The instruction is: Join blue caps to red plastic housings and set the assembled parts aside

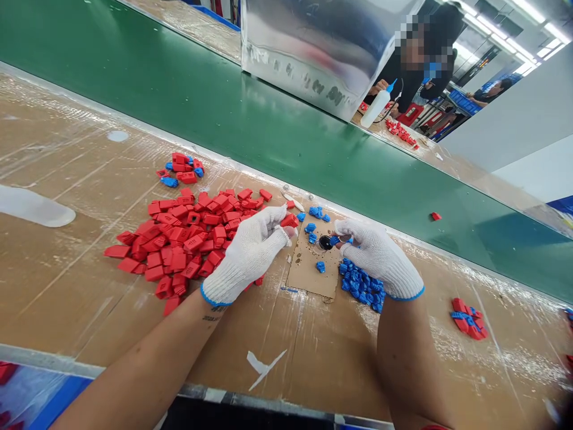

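In a white knit glove, my left hand [250,248] pinches a red plastic piece [290,221] between thumb and fingers, beside a large heap of red pieces [179,239]. My gloved right hand [378,254] is closed on a small blue piece [334,240], held right by a small black round cup [325,242]. The cup stands on a cardboard sheet [313,276] with dark spots. Several loose blue pieces [320,267] lie on that cardboard. Partly under my right hand is a pile of blue pieces [362,285].
A green conveyor belt [179,95] runs behind the worktable, with one red piece [436,216] on it. Small red-and-blue groups lie at the back left [181,169] and right [468,319]. Beyond the belt, a co-worker [416,65] sits near a white bottle [376,107] and a metal box [313,54].
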Demonstrator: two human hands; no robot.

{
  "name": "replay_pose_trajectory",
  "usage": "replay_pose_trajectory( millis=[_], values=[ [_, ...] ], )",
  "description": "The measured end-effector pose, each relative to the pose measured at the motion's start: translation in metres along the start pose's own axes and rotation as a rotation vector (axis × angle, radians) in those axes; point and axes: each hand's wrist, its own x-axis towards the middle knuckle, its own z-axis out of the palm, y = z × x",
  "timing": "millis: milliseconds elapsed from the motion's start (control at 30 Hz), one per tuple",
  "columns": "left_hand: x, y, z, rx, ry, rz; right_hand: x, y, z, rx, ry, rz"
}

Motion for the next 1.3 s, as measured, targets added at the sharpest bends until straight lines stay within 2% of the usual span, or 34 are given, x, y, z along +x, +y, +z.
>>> replay_pose_trajectory(
  millis=[433,800,933,1033,1167,1300],
  values=[
    [-0.001,0.004,0.002,0.014,0.033,-0.039,0.000,-0.002,0.004,-0.054,0.008,0.061],
    [0.000,0.002,0.003,0.011,-0.052,-0.018,0.001,-0.004,0.002,-0.033,0.027,0.062],
    [-0.001,0.001,0.002,-0.007,-0.079,0.003,-0.004,-0.008,-0.007,0.086,0.105,0.063],
    [-0.003,0.002,0.003,-0.030,-0.118,0.015,-0.010,-0.016,-0.010,0.249,0.238,0.036],
    [-0.010,0.003,0.007,0.012,-0.135,0.019,-0.013,-0.036,0.000,0.440,0.429,-0.061],
    [-0.016,0.003,0.011,0.015,-0.124,0.071,-0.008,-0.055,0.014,0.537,0.435,-0.112]
  ],
)
